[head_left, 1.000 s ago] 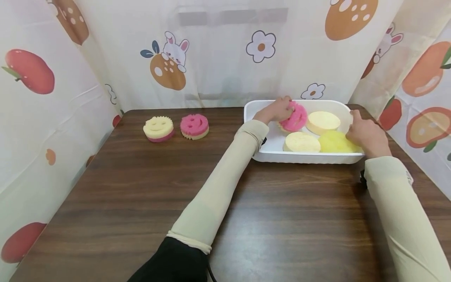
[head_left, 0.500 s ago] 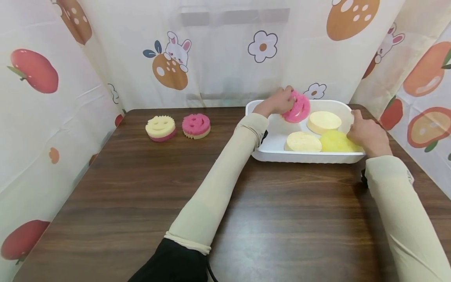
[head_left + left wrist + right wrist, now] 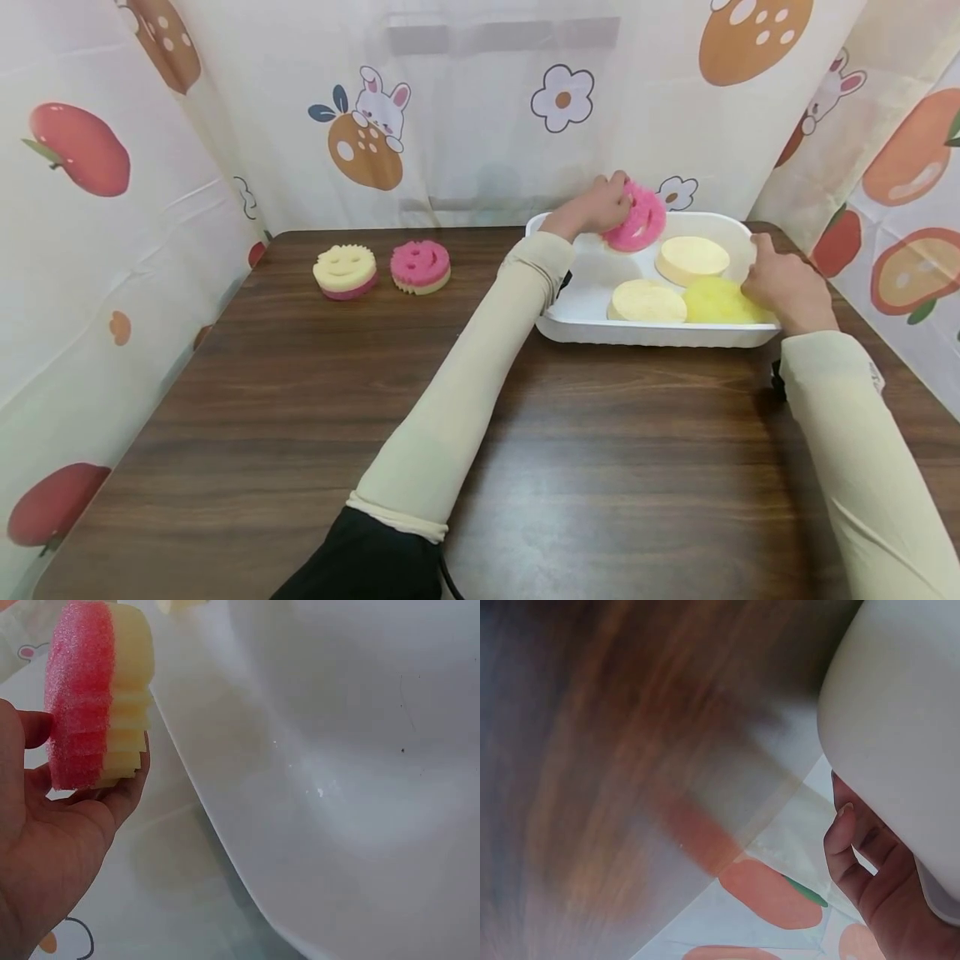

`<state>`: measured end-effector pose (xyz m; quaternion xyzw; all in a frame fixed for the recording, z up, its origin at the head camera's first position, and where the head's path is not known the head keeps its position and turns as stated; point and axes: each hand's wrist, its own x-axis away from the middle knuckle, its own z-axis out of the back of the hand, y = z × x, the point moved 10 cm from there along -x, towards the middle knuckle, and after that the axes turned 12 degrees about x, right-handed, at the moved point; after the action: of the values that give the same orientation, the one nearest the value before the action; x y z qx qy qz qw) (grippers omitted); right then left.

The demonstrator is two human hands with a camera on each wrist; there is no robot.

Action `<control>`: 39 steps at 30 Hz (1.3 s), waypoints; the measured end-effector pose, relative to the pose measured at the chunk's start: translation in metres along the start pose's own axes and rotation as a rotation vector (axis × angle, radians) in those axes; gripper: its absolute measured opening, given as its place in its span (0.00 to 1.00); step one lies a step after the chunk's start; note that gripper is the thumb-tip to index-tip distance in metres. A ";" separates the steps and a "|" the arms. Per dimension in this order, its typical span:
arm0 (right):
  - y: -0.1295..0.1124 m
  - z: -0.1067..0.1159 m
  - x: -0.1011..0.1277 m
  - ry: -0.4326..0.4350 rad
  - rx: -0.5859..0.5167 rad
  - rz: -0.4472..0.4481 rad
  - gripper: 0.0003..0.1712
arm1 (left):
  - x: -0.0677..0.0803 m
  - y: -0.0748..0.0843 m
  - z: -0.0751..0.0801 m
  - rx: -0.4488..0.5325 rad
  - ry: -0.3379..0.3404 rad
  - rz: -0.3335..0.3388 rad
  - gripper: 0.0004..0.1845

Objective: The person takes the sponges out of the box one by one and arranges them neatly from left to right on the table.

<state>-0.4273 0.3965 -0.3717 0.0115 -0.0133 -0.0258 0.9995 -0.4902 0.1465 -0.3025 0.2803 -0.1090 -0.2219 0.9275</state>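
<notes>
My left hand [image 3: 596,207] holds a round pink smiley sponge [image 3: 637,221] with a cream underside, lifted above the far left corner of the white tray [image 3: 585,312]. The left wrist view shows that sponge [image 3: 97,697] edge-on, pinched by my fingers [image 3: 127,791] over the tray's wall [image 3: 337,787]. My right hand [image 3: 783,283] grips the tray's right rim; its fingers [image 3: 855,859] curl under the tray's edge [image 3: 900,712]. Inside the tray lie two cream sponges [image 3: 690,258] [image 3: 645,302] and a yellow one [image 3: 716,304].
Two more smiley sponges sit at the table's far left: a cream one [image 3: 345,271] and a pink one [image 3: 420,267]. Printed curtains [image 3: 450,100] close in the brown wooden table [image 3: 300,400] on three sides.
My left hand has raised the pink sponge out of the tray, up and slightly right. The right hand has stayed on the tray's rim.
</notes>
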 end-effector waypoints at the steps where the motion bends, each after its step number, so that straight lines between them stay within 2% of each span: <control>1: 0.000 0.000 0.000 -0.003 -0.001 -0.002 0.39 | 0.001 0.000 0.001 0.001 -0.003 0.003 0.29; 12: 0.000 0.002 -0.002 -0.003 0.008 0.001 0.40 | 0.009 0.001 0.015 0.026 -0.006 0.037 0.30; 19: 0.001 0.002 -0.001 0.000 0.003 0.004 0.38 | 0.011 0.001 0.020 0.000 -0.004 0.027 0.30; 29: 0.003 0.000 -0.003 -0.007 0.007 0.000 0.39 | 0.017 -0.003 0.028 0.010 0.001 0.007 0.30; 39: 0.001 0.001 -0.003 0.007 0.002 0.015 0.38 | 0.019 -0.013 0.037 -0.004 0.010 0.006 0.30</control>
<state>-0.4300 0.3975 -0.3709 0.0123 -0.0099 -0.0182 0.9997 -0.4899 0.1106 -0.2784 0.2790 -0.1049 -0.2180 0.9293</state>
